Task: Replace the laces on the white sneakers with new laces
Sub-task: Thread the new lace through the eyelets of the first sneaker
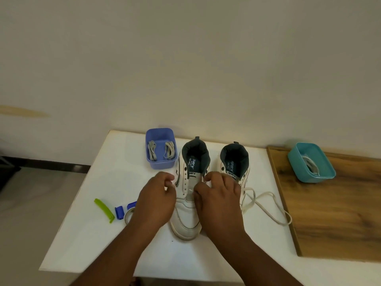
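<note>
— Where is the left sneaker [188,195] lying?

— I am seeing it on the white table [99,234], between both hands. The left hand [156,200] is curling just beside its eyelets; whether it is pinching something, I cannot tell. The right hand [218,200] is bending its fingers over the tongue; I cannot tell its grip.

— And around it?

— A loose lace [266,203] is trailing from the right sneaker [234,162]; grey laces [161,150] are lying in the blue tub [151,164].
</note>
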Demonstrator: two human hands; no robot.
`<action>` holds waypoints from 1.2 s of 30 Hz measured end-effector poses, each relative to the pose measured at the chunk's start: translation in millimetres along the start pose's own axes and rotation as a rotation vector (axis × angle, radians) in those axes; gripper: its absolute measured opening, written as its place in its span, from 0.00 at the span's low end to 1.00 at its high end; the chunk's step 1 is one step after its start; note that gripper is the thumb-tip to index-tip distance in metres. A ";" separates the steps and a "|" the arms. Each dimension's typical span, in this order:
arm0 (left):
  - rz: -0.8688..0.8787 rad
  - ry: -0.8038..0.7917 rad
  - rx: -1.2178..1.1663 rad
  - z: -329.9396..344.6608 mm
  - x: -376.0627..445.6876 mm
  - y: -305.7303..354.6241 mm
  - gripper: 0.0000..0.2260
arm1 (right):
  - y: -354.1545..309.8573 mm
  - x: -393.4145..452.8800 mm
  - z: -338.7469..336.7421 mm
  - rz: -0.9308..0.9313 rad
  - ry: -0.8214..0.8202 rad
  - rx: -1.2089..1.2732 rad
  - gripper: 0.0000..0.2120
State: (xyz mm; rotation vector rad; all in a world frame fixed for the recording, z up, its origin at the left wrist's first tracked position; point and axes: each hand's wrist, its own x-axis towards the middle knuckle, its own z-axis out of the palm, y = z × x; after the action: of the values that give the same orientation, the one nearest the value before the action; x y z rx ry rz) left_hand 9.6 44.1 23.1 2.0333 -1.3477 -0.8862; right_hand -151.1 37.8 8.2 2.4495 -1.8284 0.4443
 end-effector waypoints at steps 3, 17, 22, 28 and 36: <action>0.019 -0.108 0.098 11.0 1.1 -7.7 0.11 | -8.2 0.9 -0.8 -0.002 -0.026 -0.066 0.05; 0.044 -0.207 -0.078 5.0 10.8 -17.0 0.13 | -3.5 8.8 12.8 -0.017 -0.091 0.179 0.07; 0.052 -0.225 -0.130 2.1 13.9 -16.8 0.14 | 0.4 9.7 18.8 0.013 -0.141 0.245 0.07; 0.078 -0.236 -0.084 0.5 13.4 -13.4 0.14 | 0.6 7.5 22.6 0.034 -0.130 0.264 0.06; 0.092 -0.201 -0.025 -0.9 16.4 -13.5 0.08 | 1.0 3.5 30.3 0.013 -0.116 0.314 0.05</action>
State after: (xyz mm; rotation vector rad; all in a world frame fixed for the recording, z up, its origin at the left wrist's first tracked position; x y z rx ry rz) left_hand 22.7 33.7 10.0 1.8874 -1.5162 -1.0833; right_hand -145.1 27.8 -20.0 2.7177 -1.9523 0.6482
